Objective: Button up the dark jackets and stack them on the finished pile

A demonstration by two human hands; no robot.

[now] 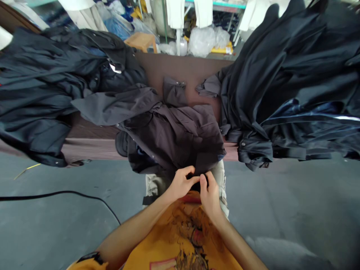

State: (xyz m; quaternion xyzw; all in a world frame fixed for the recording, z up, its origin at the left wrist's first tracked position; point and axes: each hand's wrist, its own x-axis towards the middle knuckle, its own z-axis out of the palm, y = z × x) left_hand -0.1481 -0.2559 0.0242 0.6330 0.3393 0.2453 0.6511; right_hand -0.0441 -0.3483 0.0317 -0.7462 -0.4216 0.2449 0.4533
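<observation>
A dark grey jacket (180,131) with snap buttons lies spread over the bench, its near end hanging over the front edge toward my lap. My left hand (182,183) pinches the hanging edge of this jacket between thumb and fingers. Right beside it, my right hand (209,191) pinches the same edge, and the two thumbs nearly meet. Whatever small detail sits between the fingertips is too dark to make out. One sleeve (118,105) stretches to the left, and a cuff (174,92) with metal snaps points to the far side.
A heap of dark garments (36,86) covers the bench's left end, and a larger pile (295,75) rises on the right. The brown bench (180,67) shows between them. Beyond stand a small wooden stool (142,39) and plastic bags (201,40). A black cable (64,192) crosses the floor.
</observation>
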